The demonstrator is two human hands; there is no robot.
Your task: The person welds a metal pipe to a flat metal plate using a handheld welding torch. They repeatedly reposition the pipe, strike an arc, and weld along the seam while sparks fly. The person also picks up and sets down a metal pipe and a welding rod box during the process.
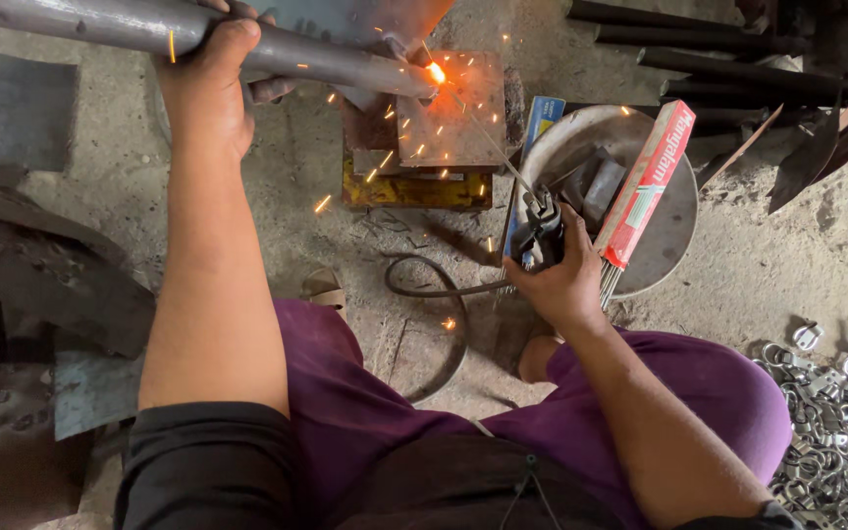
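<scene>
My left hand [210, 83] grips a grey steel pipe [110, 25] that runs in from the upper left. Its far end lies over a rusty metal block [449, 123]. My right hand [556, 280] holds a black electrode holder [542, 228], and its thin welding rod [488, 137] reaches up to the pipe's end. A bright arc [436, 72] burns there, with sparks scattering over the block and the floor. A dark cable [424, 290] curls away from the holder.
A round metal pan [674, 221] to the right carries a red box of electrodes [645, 186] and metal scraps. Dark pipes [728, 59] lie at the upper right. Small metal clips [831, 422] are piled at the lower right, dark steel sheets [51, 275] at the left.
</scene>
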